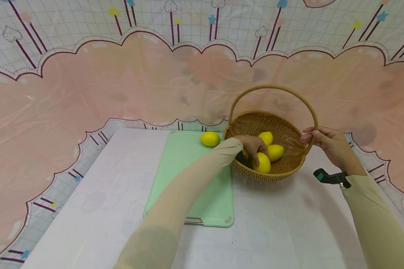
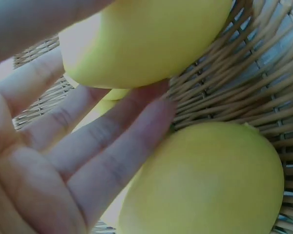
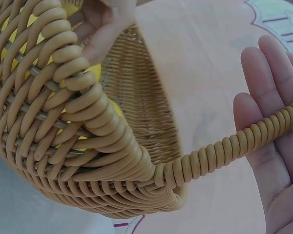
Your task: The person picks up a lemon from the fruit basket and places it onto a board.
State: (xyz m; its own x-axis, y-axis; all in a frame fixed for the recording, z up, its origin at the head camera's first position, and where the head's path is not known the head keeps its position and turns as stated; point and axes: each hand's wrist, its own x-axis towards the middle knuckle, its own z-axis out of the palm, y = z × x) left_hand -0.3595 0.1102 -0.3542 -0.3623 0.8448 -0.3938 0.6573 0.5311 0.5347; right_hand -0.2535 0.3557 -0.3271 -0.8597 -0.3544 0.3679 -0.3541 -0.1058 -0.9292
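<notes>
A woven basket [image 1: 260, 175] with a hoop handle [image 1: 272, 87] stands at the back of the table and holds several yellow lemons. My left hand [image 1: 256, 147] reaches into it, and thumb and fingers [image 2: 88, 161] close round one lemon [image 1: 263, 163] [image 2: 146, 39]. Another lemon [image 2: 205, 180] lies just beside it. My right hand [image 1: 318, 138] is at the basket's right side, where the handle [image 3: 224, 148] lies across its straight fingers [image 3: 271, 161]. One more lemon [image 1: 210, 138] sits on the far edge of a green cutting board [image 1: 188, 175].
The white table [image 1: 104, 209] is ringed by a pink and patterned backdrop [image 1: 121, 82] hanging close behind and at both sides. A black camera clip [image 1: 330, 177] sits on my right wrist. The board lies left of the basket.
</notes>
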